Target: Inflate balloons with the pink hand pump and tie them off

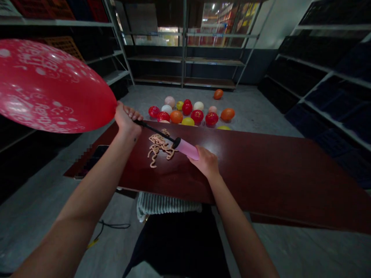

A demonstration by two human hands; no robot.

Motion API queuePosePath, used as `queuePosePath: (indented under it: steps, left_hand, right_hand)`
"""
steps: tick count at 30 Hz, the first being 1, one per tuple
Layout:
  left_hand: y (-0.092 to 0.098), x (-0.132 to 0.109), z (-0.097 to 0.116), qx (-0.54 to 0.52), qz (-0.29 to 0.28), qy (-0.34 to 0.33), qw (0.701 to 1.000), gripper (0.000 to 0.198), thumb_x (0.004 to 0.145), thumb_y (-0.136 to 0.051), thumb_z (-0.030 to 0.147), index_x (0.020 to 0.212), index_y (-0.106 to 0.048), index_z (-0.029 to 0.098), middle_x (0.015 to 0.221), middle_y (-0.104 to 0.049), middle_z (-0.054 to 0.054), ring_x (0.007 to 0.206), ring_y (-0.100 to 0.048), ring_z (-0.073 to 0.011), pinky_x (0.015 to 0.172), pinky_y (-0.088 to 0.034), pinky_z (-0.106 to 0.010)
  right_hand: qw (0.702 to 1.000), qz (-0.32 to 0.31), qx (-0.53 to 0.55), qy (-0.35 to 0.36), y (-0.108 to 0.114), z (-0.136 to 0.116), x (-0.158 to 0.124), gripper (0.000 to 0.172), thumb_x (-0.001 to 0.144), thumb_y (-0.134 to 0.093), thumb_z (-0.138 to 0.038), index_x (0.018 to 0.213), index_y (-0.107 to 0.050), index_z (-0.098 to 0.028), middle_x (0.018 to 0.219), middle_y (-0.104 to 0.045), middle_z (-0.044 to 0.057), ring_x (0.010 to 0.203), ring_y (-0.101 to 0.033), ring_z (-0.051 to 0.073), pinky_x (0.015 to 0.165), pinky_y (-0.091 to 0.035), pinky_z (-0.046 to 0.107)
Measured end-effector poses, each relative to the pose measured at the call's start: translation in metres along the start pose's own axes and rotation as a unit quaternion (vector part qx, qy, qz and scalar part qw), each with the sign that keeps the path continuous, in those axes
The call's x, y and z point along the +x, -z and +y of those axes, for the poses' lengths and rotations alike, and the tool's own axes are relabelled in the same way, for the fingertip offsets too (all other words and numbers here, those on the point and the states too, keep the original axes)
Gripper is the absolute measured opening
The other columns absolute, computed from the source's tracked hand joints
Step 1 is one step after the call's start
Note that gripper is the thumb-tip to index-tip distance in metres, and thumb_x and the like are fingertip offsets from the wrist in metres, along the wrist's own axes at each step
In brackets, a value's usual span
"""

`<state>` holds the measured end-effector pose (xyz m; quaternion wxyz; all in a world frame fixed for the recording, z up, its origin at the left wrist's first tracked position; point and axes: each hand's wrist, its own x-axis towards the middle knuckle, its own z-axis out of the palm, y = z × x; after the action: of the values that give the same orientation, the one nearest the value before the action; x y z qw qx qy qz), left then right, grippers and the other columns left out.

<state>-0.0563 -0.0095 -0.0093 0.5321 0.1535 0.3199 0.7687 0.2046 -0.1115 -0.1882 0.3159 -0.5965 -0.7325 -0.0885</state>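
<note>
A large inflated red balloon (pixel 55 88) with white printing fills the left side, cut off by the view's edge. My left hand (pixel 125 117) is closed round its neck, at the far end of a balloon pump's black rod. My right hand (pixel 206 160) grips the pink barrel of the balloon pump (pixel 187 148), and the rod stands well out of it. The fingers of my left hand hide the joint between balloon and pump. On the dark red table (pixel 261 170), just beyond the rod and partly under it, lies a heap of beige curly strands (pixel 158 143).
A phone-like dark flat object (pixel 97 156) lies at the table's left end. Several balloons (pixel 176 116) in red, orange, yellow and white rest on the floor beyond the table. Metal shelving (pixel 184 60) stands behind, with loaded racks (pixel 324 73) at the right. A cable (pixel 114 225) lies on the floor.
</note>
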Motion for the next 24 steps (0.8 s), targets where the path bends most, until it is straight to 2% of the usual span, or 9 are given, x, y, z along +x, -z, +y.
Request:
queuePosePath:
  steps: [3,7,10,13,15,17,24]
  left_hand:
    - [-0.021,-0.004,-0.026,0.001,-0.017,-0.018,1.0,0.054,0.108,-0.038,0.04,0.061,-0.02,0.02,0.044,-0.021,0.007,0.032,-0.022,-0.0064,0.036,-0.021,-0.021]
    - [-0.045,-0.026,-0.077,0.016,-0.046,-0.008,0.999,0.057,0.107,-0.041,0.045,0.06,-0.02,0.021,0.041,-0.019,0.007,0.03,-0.019,-0.0064,0.035,-0.017,-0.023]
    - [-0.053,-0.05,-0.116,0.043,-0.079,-0.002,0.996,0.061,0.105,-0.041,0.054,0.056,-0.024,0.021,0.04,-0.02,0.008,0.029,-0.021,-0.0068,0.034,-0.017,-0.024]
    - [-0.053,-0.065,-0.142,0.042,-0.093,-0.007,0.995,0.06,0.103,-0.047,0.052,0.056,-0.026,0.022,0.042,-0.023,0.007,0.029,-0.024,-0.0075,0.034,-0.018,-0.025]
    - [-0.051,-0.068,-0.145,0.032,-0.092,-0.009,0.995,0.057,0.105,-0.046,0.046,0.057,-0.027,0.022,0.043,-0.022,0.007,0.03,-0.024,-0.0074,0.034,-0.019,-0.025]
    - [-0.047,-0.067,-0.14,0.023,-0.089,-0.003,0.996,0.054,0.107,-0.043,0.041,0.058,-0.028,0.022,0.043,-0.022,0.008,0.029,-0.023,-0.0072,0.034,-0.019,-0.024]
    - [-0.012,-0.057,-0.097,-0.019,-0.023,0.024,0.999,0.049,0.108,-0.035,0.026,0.06,-0.024,0.022,0.039,-0.021,0.008,0.031,-0.021,-0.0075,0.036,-0.019,-0.023]
  right_hand:
    - [0.999,0.003,-0.009,-0.047,0.001,0.005,0.0,0.039,0.085,-0.072,-0.041,0.116,-0.065,-0.018,0.099,-0.076,0.009,0.084,-0.071,0.024,0.071,-0.048,0.031]
    - [0.997,0.004,-0.014,-0.081,0.003,0.008,0.001,0.04,0.084,-0.071,-0.04,0.118,-0.064,-0.018,0.097,-0.076,0.009,0.086,-0.072,0.026,0.07,-0.048,0.032]
    - [0.995,0.01,-0.013,-0.099,0.003,0.009,0.001,0.041,0.086,-0.069,-0.042,0.118,-0.064,-0.017,0.098,-0.076,0.011,0.086,-0.072,0.027,0.071,-0.048,0.033]
    - [0.993,0.019,-0.016,-0.116,0.002,0.01,0.0,0.042,0.087,-0.068,-0.045,0.119,-0.063,-0.017,0.098,-0.076,0.011,0.084,-0.072,0.027,0.069,-0.047,0.033]
    - [0.993,0.025,-0.019,-0.115,0.002,0.01,-0.001,0.043,0.088,-0.067,-0.047,0.119,-0.063,-0.017,0.098,-0.076,0.011,0.084,-0.072,0.027,0.068,-0.047,0.032]
    - [0.994,0.028,-0.024,-0.103,0.002,0.009,0.0,0.044,0.088,-0.067,-0.049,0.118,-0.064,-0.016,0.097,-0.077,0.011,0.084,-0.072,0.027,0.067,-0.046,0.031]
    - [0.999,-0.005,-0.045,-0.015,0.001,0.002,0.0,0.045,0.088,-0.068,-0.051,0.118,-0.065,-0.017,0.101,-0.077,0.01,0.09,-0.072,0.024,0.07,-0.044,0.028]
